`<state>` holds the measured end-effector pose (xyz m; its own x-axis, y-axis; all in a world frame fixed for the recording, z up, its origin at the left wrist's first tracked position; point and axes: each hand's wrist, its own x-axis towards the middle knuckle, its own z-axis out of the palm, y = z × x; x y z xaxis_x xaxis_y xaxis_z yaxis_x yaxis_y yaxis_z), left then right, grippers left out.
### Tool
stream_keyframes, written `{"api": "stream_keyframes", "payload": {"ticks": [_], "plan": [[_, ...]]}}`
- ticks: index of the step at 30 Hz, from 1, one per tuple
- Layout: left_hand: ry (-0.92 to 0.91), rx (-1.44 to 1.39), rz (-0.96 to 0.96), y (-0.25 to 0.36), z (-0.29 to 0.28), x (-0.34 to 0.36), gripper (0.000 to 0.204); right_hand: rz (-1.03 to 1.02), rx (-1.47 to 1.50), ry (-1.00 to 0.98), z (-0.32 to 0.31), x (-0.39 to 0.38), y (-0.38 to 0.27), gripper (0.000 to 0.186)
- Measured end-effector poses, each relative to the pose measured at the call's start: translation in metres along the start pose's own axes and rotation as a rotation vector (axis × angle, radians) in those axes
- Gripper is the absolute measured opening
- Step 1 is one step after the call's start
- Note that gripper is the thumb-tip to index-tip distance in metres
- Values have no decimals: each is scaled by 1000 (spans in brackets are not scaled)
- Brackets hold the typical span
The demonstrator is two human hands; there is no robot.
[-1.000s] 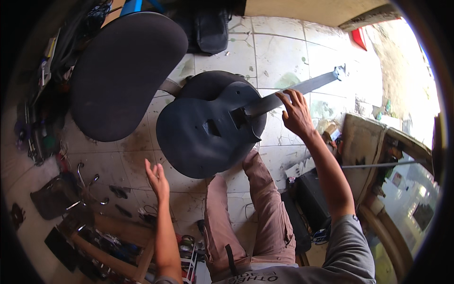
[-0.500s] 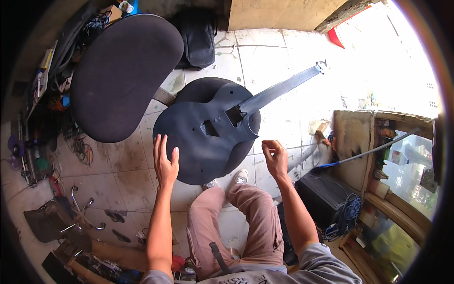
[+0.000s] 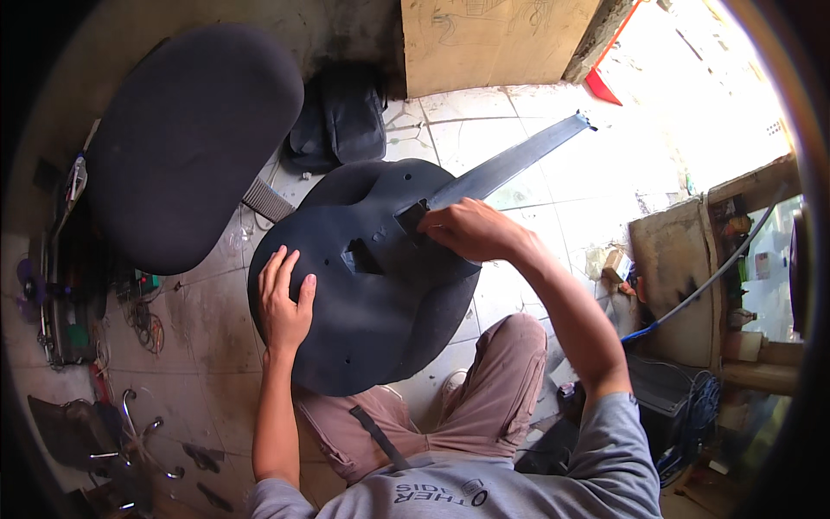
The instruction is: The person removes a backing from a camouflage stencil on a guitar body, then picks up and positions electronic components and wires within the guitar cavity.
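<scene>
As the head view shows, the guitar (image 3: pixel 380 303) lies on a round dark seat (image 3: pixel 333 190) before the knees (image 3: pixel 512 346). The left hand (image 3: pixel 289 304) rests on it, grip spread; the right hand (image 3: pixel 478 230) has its grip curled at the cut-out (image 3: pixel 408 227) nearer the neck (image 3: pixel 519 162); whether it pinches anything, I cannot tell. Recommended: left palm flat, right pressure light at edges. Count: one guitar, two hands, two angular cut-outs, one round seat.
</scene>
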<state>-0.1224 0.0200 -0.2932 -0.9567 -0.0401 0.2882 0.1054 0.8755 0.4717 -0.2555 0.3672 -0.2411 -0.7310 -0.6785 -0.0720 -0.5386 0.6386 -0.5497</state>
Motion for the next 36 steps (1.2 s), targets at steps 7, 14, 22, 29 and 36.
{"api": "stream_keyframes", "payload": {"ticks": [7,14,22,29,36], "plan": [[28,1,22,-1,4,-3,47,122,-51,-416,-20,34,-9,23],[36,-15,13,4,2,-14,46,272,14,-511,-25,32,-16,25],[60,-27,52,-1,5,-8,47,210,135,-381,-23,18,-6,19],[44,-20,25,0,6,-8,48,159,258,-160,-11,-10,-1,20],[37,5,35,0,4,-9,47,82,288,17,7,-28,4,19]]}}
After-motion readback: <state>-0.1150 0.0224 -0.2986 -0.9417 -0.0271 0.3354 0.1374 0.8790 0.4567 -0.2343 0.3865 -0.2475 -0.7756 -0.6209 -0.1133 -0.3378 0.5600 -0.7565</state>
